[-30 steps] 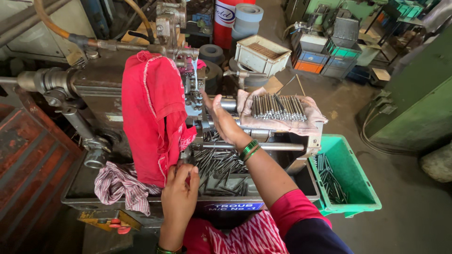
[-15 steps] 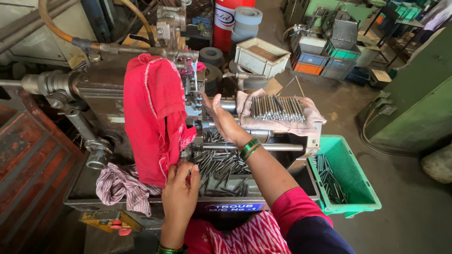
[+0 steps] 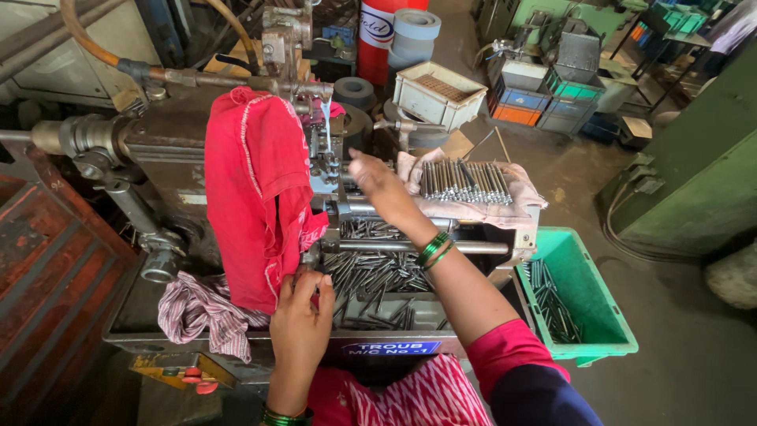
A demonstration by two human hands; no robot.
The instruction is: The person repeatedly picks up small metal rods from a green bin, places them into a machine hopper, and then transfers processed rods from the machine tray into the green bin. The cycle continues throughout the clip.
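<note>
One head-worn camera, looking steeply down over a workshop machine.

The single view sits above and just behind the person's arms and faces forward and down, close enough that the left hand (image 3: 300, 315) and right hand (image 3: 377, 183) fill the near and middle of the frame. The machine (image 3: 158, 142) with its red cloth (image 3: 252, 205) lies straight ahead, the green crate (image 3: 599, 315) on the floor at near right, and stacked bins (image 3: 544, 99) at far right (the wide lens bends the edges). No second view shares the scene.
</note>
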